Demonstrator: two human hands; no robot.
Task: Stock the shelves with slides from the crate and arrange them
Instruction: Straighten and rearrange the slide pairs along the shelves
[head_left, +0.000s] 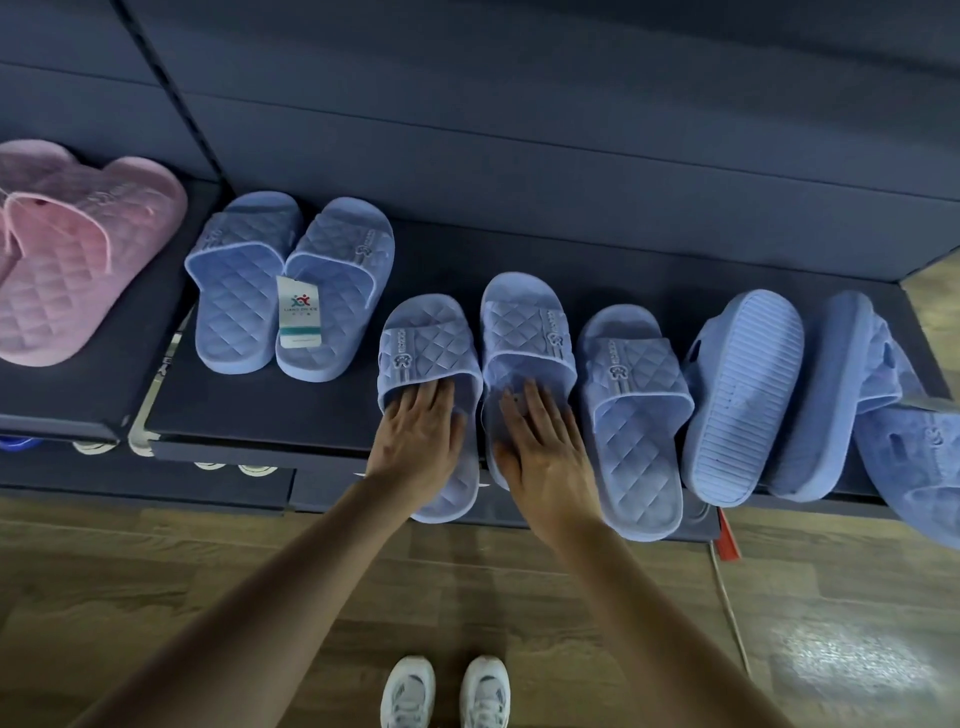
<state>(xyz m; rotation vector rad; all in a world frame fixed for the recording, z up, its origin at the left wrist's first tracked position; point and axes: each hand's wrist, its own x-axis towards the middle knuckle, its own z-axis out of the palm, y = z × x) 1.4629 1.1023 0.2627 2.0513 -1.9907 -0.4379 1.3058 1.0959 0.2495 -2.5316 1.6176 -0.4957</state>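
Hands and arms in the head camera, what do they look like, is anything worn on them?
Both the left hand and right hand are bare: no gloves, and no watch or bracelet at the wrists. The forearms show no sleeves up to the picture's edge.

One head-worn wide-angle camera looks steeply down and forward, close over the shelf (270, 415), with floor (156, 597) below.

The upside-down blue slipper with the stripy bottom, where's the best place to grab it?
Take the upside-down slide by its near end, thumb on the ribbed sole, fingers underneath, coming from the shelf front. It lies sole up, squeezed between a flat slide and an edge-standing slide, so only that end looks free.
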